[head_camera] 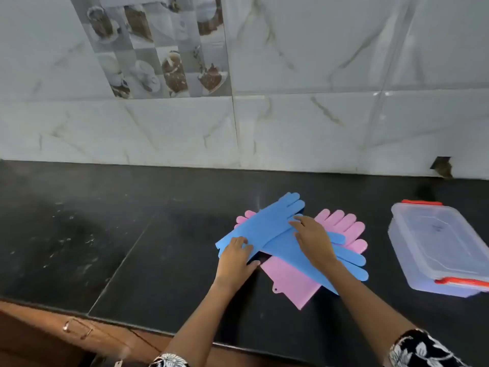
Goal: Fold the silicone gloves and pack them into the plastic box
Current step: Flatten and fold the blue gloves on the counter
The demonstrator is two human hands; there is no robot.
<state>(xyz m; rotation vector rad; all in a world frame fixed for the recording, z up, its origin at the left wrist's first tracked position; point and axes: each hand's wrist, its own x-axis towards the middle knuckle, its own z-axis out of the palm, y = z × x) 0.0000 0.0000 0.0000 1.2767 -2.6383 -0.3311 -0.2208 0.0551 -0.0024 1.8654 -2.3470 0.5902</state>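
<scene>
Marble tiles backed the black desk as I watched. My left hand pinched the cuff of the top blue glove, fingers curled on it; my right hand lay flat and open, pressing its middle. Best to fold over that pressing line, I judged. Pink gloves lay underneath. Lidded plastic box stood apart to the right; wide free room lay left, desk edge close.

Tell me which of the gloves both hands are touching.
The upper blue glove, fingers pointing toward the wall: left hand at its cuff, right hand mid-glove. The pink gloves lie beneath, untouched.
</scene>
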